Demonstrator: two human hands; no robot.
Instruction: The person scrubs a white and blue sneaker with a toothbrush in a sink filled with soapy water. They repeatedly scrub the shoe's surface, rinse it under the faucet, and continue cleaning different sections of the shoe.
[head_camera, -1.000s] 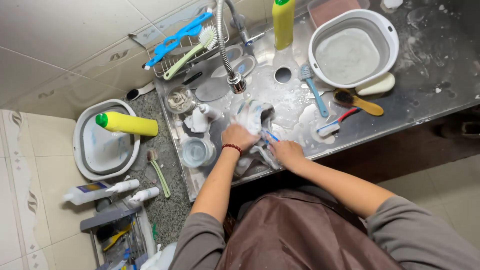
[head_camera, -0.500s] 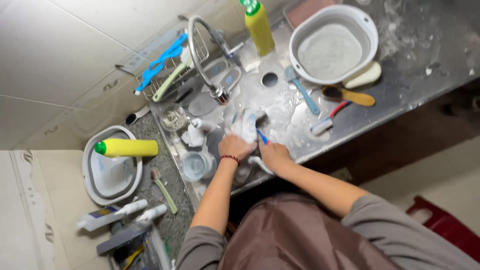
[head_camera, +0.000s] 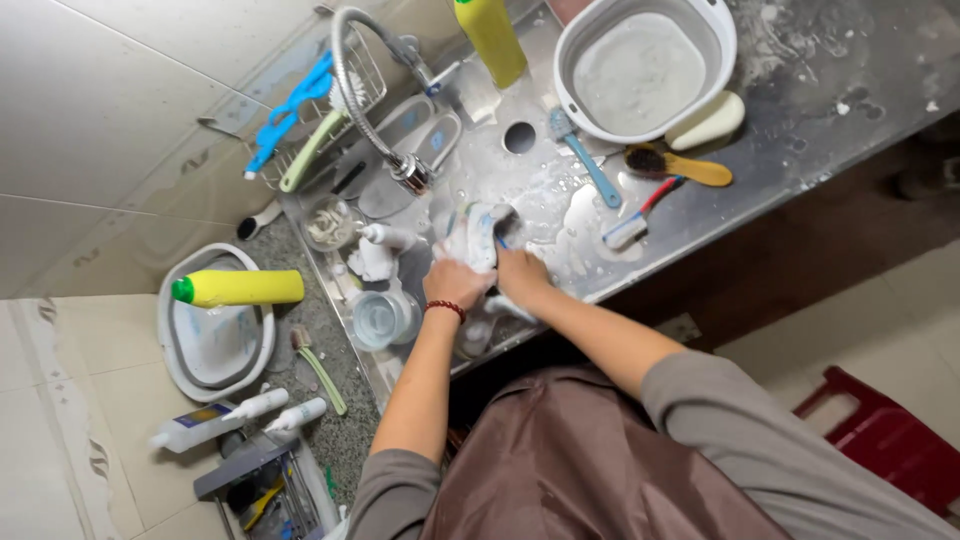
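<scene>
We look down on a wet steel sink (head_camera: 560, 200) set in the counter (head_camera: 850, 110), where our left hand (head_camera: 455, 283) closes its grip around a soapy white shoe (head_camera: 470, 238) held over the basin. Our right hand (head_camera: 520, 272), just beside it, grips a small brush (head_camera: 500, 222) whose dark head presses against the shoe's upper end. A curved metal faucet (head_camera: 370, 100) hangs just above and left of the shoe. Of the packages, a tall yellow-green bottle (head_camera: 492, 38) stands at the back of the sink beside a round white basin (head_camera: 645, 70) of cloudy water. A second yellow bottle with a green cap (head_camera: 238, 288) lies on its side across a grey and white tub (head_camera: 212, 340) on the speckled ledge to the left. Below it lie two white tubes (head_camera: 215, 420), the larger bearing a blue and yellow label. On the counter right of the sink lie a blue-handled brush (head_camera: 585, 160), a yellow-handled brush (head_camera: 680, 165) and a pale bar of soap (head_camera: 706, 120).
</scene>
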